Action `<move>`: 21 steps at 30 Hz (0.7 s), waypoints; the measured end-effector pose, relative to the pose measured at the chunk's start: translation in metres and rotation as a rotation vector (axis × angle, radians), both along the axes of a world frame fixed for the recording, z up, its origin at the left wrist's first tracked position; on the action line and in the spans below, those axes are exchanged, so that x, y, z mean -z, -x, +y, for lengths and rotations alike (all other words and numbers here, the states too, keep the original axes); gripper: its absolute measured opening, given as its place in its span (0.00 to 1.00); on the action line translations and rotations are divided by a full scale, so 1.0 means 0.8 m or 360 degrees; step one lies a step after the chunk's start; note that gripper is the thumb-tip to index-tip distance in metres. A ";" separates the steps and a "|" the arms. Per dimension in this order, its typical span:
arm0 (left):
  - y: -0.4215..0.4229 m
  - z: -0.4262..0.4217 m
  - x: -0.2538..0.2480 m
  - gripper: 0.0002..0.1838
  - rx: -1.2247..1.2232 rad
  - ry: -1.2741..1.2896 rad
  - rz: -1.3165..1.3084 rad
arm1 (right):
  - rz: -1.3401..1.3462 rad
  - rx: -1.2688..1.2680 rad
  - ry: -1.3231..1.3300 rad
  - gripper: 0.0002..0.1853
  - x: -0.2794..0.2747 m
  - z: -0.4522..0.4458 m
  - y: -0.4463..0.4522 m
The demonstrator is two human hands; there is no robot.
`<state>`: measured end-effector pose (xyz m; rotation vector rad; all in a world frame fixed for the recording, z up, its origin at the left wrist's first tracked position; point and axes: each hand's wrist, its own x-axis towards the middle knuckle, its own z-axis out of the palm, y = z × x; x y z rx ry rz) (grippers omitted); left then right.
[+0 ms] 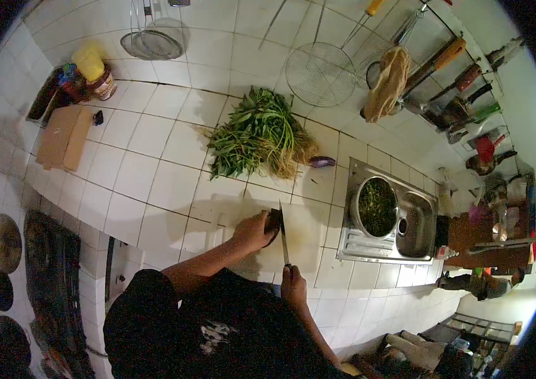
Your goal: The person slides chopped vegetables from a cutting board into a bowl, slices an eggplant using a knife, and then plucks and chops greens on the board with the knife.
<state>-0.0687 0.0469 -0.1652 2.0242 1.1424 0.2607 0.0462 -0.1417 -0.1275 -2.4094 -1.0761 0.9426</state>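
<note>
My left hand point(252, 231) is closed around a dark piece point(273, 225) that looks like eggplant, over a white cutting board point(309, 249). The fingers hide part of it. In my right hand point(294, 287) is the handle of a kitchen knife point(284, 237). Its blade points away from me and stands just right of the dark piece; whether it touches cannot be told. Beyond the board lies a heap of leafy greens point(258, 129) with pale roots at the right. A small purple eggplant point(322, 162) rests beside those roots.
Right of the board is a steel sink point(419, 243) with a pot of chopped greens point(377, 205) on it. A cardboard box point(65, 138) stands at the left, above a dark stove point(53, 265). Strainers point(320, 74) and pans hang on the wall. Another person point(489, 285) is farther right.
</note>
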 end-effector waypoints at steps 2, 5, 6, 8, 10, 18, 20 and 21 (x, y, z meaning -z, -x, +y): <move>-0.002 0.000 -0.001 0.33 0.0018 0.0059 0.0026 | 0.0022 0.0020 -0.0011 0.17 -0.007 -0.003 0.008; -0.001 -0.002 0.016 0.33 -0.0011 -0.0108 -0.0191 | 0.0025 0.0020 -0.0038 0.16 -0.009 -0.003 0.012; -0.001 -0.002 0.013 0.33 -0.0004 -0.0108 -0.0194 | 0.0012 -0.0004 -0.0055 0.15 -0.005 -0.003 0.012; -0.003 -0.001 0.008 0.34 -0.0004 0.0025 -0.0059 | 0.0003 -0.0026 -0.0065 0.16 0.005 -0.006 0.011; -0.003 -0.002 0.004 0.34 -0.0001 0.0004 -0.0037 | -0.0006 -0.0058 -0.0074 0.17 0.003 -0.004 0.013; -0.001 -0.008 0.025 0.34 -0.0059 -0.0106 -0.0181 | 0.0040 -0.0151 -0.0088 0.14 -0.016 -0.006 0.013; -0.003 -0.012 0.034 0.33 -0.0102 -0.0154 -0.0173 | -0.0032 -0.0324 -0.0195 0.14 -0.004 -0.008 0.006; -0.002 -0.013 0.033 0.33 -0.0104 -0.0144 -0.0170 | -0.0101 -0.0487 -0.0303 0.15 0.003 -0.011 0.004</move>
